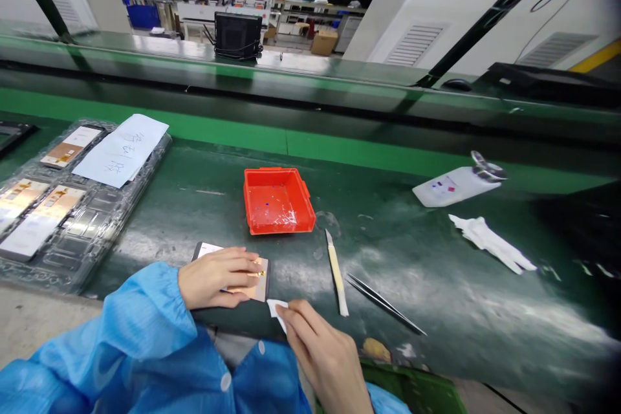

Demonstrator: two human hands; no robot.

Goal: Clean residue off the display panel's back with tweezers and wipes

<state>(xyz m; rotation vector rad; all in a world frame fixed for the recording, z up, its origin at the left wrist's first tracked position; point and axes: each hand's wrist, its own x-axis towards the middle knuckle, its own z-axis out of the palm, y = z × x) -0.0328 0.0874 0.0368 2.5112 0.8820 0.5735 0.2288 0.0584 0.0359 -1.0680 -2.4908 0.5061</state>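
While the left hand rests open on the phone screen, fingers across its coppery back, the right hand pinches a white wipe just beside the screen's four o'clock corner; the hands are apart. The screen lies flat on the green bench, near the edge at six o'clock. Uneven pressing could crack it, I judge, and a slip that way might tip it off. From the screen, the knife lies at three o'clock, tweezers beyond, so a wide right-hand sweep risks striking them. The red box limits reach at one o'clock; roomier bench runs toward the clear plastic tray at ten.
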